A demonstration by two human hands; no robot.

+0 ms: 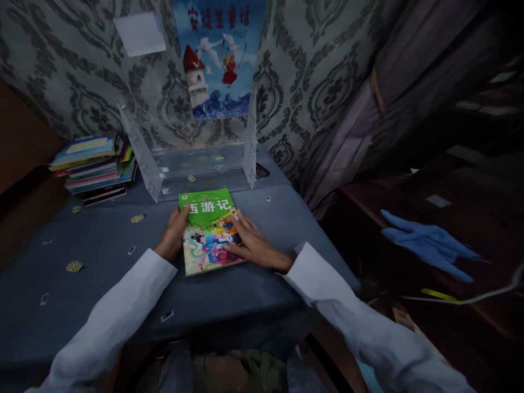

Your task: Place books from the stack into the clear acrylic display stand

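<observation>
A picture book [210,232] with a green top and white Chinese characters lies face up in front of me, a few brightly dressed cartoon figures on its cover. Along its left edge, my left hand [174,232] is closed on it, thumb on the cover and the other fingers mostly hidden. My right hand [256,243] holds the right side, with fingers and thumb reaching over the cover. Just beyond the book stands a clear plastic rack [196,164] with upright side panels. Whether the book rests fully on the table cannot be made out.
A stack of books [96,169] sits at the left on the blue-grey tablecloth [106,295]. Behind the rack, a fairy-tale poster [221,60] and a white card [140,34] are on the patterned wall. Dark glasses [262,170] lie near the rack. A blue glove [426,240] lies at right.
</observation>
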